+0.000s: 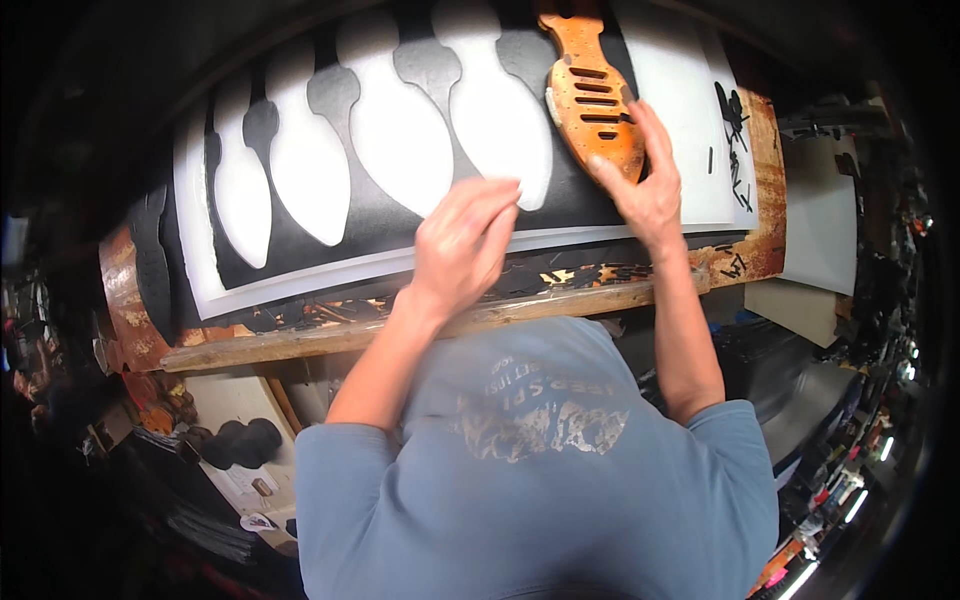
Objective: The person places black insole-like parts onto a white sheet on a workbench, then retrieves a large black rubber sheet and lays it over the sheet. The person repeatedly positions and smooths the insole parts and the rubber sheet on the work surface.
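Observation:
My right hand (652, 195) grips the rounded near end of an orange slotted cutting die (592, 92), thumb on its near left edge and fingers along its right side. The die lies on a black sheet (408, 72). Several long paddle-shaped cut-outs in that sheet, left of the die, show white beneath. My left hand (462, 240), slightly blurred, hovers over the sheet's near edge beside the rightmost cut-out (505, 120). Its fingers are drawn together in a pinch; anything between them is too hidden to make out.
White sheeting (660, 60) lies under the black sheet and to its right. Thin black scraps (738, 125) are at the right side, with more along the near edge. A wooden rail (380, 335) borders the table in front of me. A black offcut (152, 260) hangs at the left.

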### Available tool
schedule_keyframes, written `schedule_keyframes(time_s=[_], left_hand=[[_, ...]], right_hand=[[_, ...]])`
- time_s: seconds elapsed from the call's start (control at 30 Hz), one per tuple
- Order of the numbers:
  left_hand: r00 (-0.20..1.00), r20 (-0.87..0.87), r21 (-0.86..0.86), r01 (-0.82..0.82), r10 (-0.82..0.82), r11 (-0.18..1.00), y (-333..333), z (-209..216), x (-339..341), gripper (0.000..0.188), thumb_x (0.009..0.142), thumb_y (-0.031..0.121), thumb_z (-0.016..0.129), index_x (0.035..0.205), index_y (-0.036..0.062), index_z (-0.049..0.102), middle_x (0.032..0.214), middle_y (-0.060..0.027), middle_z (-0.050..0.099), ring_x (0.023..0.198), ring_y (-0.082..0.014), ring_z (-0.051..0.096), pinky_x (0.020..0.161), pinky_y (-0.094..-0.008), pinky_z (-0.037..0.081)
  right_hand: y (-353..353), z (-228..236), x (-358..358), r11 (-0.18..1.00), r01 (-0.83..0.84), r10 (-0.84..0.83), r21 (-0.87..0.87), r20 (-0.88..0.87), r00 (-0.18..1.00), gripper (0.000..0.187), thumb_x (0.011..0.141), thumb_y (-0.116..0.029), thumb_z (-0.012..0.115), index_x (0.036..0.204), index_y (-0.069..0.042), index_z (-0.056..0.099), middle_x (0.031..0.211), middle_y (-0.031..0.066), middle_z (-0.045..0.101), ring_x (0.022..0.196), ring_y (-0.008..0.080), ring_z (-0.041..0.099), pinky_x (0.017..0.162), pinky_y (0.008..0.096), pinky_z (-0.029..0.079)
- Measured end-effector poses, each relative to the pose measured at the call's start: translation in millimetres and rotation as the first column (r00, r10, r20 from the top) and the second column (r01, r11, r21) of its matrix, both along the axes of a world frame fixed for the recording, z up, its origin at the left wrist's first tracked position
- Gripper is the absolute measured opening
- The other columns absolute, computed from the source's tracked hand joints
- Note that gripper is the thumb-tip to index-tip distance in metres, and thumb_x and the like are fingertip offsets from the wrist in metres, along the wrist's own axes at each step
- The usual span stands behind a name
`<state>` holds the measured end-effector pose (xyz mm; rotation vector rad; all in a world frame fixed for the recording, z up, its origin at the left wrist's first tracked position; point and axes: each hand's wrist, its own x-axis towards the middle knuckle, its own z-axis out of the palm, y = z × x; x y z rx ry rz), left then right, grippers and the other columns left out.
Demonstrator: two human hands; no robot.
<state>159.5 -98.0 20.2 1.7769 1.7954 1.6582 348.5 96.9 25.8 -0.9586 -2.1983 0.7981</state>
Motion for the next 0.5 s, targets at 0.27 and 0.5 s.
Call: schedule_keyframes(time_s=[0.27, 0.5], left_hand=[[0.991, -0.127, -0.177, -0.061, 0.039, 0.982, -84.1, -16.9, 38.3, 0.014, 0.086, 0.000, 0.078, 0.096, 0.0031, 0.069, 0.098, -0.0139, 0.076, 0.086, -0.0336, 0.074, 0.074, -0.0385, 0.061], [0.981, -0.171, -0.107, -0.115, 0.095, 0.988, -82.0, -27.9, 41.9, 0.019, 0.084, -0.001, 0.081, 0.088, 0.0044, 0.064, 0.084, -0.0096, 0.071, 0.075, -0.0310, 0.069, 0.066, -0.0397, 0.056]], right_hand=[[-27.2, -25.5, -7.1, 0.911, 0.095, -0.100, 0.402, -0.007, 0.995, 0.072, 0.077, -0.024, 0.088, 0.136, 0.005, 0.058, 0.147, 0.0335, 0.045, 0.128, 0.0507, 0.053, 0.108, 0.0543, 0.048], [-10.5, -11.6, 11.4, 0.985, 0.027, 0.004, 0.172, -0.176, 0.984, 0.062, 0.086, -0.028, 0.083, 0.133, 0.007, 0.063, 0.137, 0.0259, 0.057, 0.127, 0.0396, 0.059, 0.110, 0.0480, 0.049]])
